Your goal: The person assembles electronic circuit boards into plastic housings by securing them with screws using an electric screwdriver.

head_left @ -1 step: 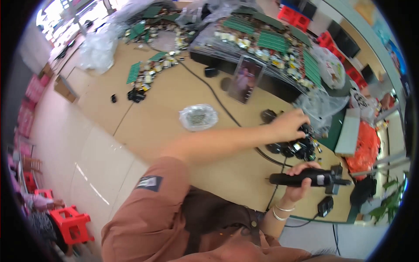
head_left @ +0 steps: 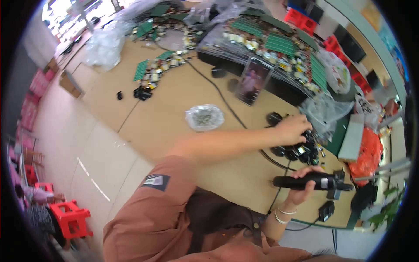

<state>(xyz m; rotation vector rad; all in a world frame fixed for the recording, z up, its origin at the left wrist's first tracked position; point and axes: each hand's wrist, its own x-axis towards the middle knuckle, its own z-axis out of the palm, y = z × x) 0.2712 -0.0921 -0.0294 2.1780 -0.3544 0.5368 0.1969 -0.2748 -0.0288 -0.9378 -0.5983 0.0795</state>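
My left hand (head_left: 293,130) reaches across from the left, its fingers bent down onto a pile of small black round parts (head_left: 293,152). It seems to pinch a small black part at the pile's edge; the fingertips partly hide it. Below the pile, my right hand (head_left: 305,191), with two bangles at the wrist, is wrapped round a black electric screwdriver (head_left: 291,182). The screwdriver lies level, its thin tip toward the left and its wider grey-and-black end toward the right.
A clear plastic-lined dish of small metal pieces (head_left: 204,118) sits mid-table. A phone (head_left: 254,81) leans against a black tray (head_left: 279,78) heaped with green boards and small components. A black cable (head_left: 222,98) crosses the table. Plastic bags (head_left: 325,114) and a power adapter (head_left: 326,208) lie to the right.
The whole scene sits slightly further right and lower in the picture. My left hand stays at the pile and my right hand keeps the screwdriver.
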